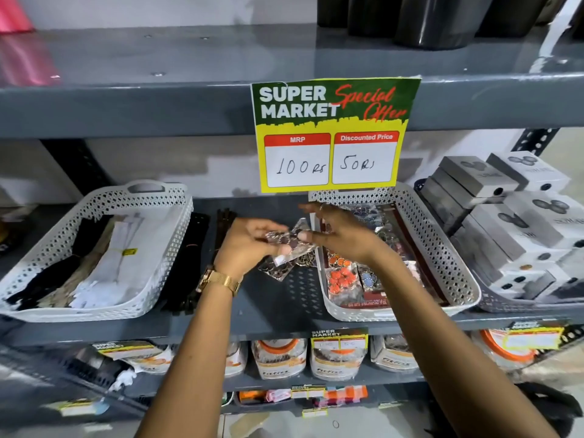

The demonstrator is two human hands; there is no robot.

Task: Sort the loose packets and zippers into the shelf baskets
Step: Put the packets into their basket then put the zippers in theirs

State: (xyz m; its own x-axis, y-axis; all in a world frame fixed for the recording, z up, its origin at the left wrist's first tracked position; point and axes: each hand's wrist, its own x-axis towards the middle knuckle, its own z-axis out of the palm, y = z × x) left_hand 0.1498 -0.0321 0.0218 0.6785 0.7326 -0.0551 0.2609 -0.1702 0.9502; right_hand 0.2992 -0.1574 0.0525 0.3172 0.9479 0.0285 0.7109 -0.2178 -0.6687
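Both hands meet over the grey shelf between two white perforated baskets. My left hand point(249, 245), with a gold watch on its wrist, and my right hand point(338, 235) together pinch a clear packet of dark buttons point(292, 240). More clear button packets point(284, 267) lie loose on the shelf just below the hands. The left basket point(164, 248) holds black, beige and white zippers point(104, 267). The right basket point(455, 273) holds colourful button packets point(344, 279). Dark loose zippers point(186, 267) lie on the shelf beside the left basket.
A yellow and green price sign point(331, 134) hangs from the shelf above, just over my hands. Grey boxes point(512, 222) are stacked in a basket at the right. Packaged goods point(278, 358) fill the lower shelf. Black containers point(436, 20) stand on the top shelf.
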